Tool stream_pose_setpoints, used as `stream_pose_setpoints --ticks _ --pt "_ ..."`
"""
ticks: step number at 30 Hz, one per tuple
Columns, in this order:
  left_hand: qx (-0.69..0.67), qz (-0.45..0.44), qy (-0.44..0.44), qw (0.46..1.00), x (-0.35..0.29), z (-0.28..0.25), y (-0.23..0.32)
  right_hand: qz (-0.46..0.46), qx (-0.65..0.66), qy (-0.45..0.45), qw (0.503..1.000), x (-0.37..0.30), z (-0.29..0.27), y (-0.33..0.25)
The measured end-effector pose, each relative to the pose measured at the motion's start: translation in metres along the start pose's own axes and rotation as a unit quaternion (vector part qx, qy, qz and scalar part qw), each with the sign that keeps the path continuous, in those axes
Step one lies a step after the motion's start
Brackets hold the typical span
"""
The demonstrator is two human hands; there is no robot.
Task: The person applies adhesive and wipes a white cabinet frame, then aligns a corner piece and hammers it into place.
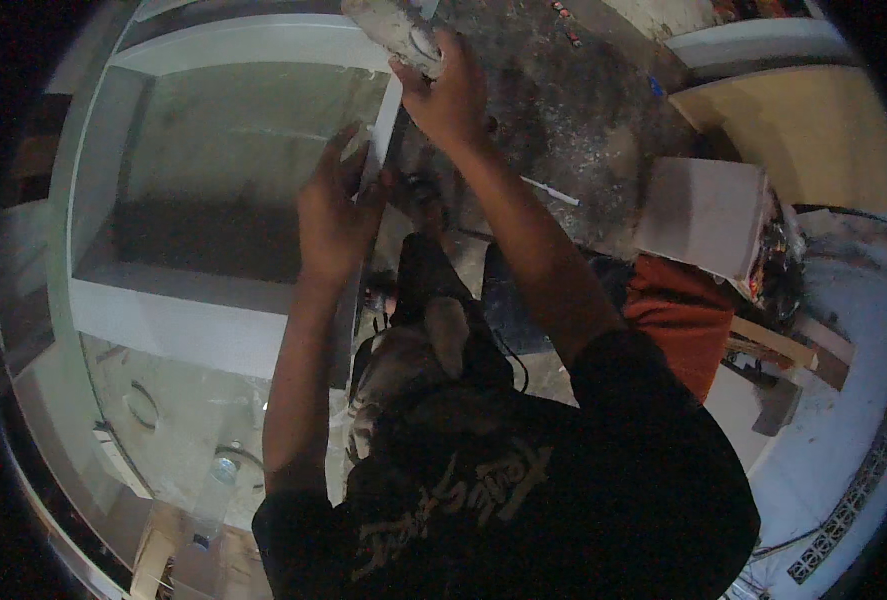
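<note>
A white, open box-shaped cabinet frame [253, 45] lies on its back at the left, with a greyish panel inside. My left hand [335, 215] straddles its right-hand edge, fingers on the inner side and thumb toward the outer side. At the far right corner of the frame, my right hand [450, 98] grips a pale, dust-covered hand-held object [388, 28]. Its upper part runs out of the picture, and I cannot make out its exact kind. The object is close to the frame's rim; whether they touch is unclear.
A clear plastic bottle [215, 490] stands at the lower left. On the stained floor lies a thin white stick [551, 191]. To the right are a white box [701, 215], an orange cloth [675, 315] and a tan board [798, 135].
</note>
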State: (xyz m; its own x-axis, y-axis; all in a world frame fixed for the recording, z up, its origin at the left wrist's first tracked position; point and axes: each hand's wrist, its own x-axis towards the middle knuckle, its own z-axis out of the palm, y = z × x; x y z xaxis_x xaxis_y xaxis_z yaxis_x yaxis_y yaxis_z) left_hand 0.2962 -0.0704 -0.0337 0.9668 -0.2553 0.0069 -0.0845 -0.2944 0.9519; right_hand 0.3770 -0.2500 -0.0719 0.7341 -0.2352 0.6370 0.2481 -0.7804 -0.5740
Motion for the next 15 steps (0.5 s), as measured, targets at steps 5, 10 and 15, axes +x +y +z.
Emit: stream_pose_setpoints --ticks 5,10,15 --pt "0.054 0.063 0.063 0.995 0.039 0.012 -0.005 -0.001 -0.010 -0.012 1.000 0.025 0.015 0.010" --pt "0.112 -0.004 0.075 0.991 0.078 0.007 0.002 0.050 -0.002 -0.141 0.989 0.054 0.032 0.012" --pt "0.231 0.005 0.070 0.970 0.112 0.011 0.002 0.005 -0.021 -0.080 0.997 0.072 0.031 0.018"
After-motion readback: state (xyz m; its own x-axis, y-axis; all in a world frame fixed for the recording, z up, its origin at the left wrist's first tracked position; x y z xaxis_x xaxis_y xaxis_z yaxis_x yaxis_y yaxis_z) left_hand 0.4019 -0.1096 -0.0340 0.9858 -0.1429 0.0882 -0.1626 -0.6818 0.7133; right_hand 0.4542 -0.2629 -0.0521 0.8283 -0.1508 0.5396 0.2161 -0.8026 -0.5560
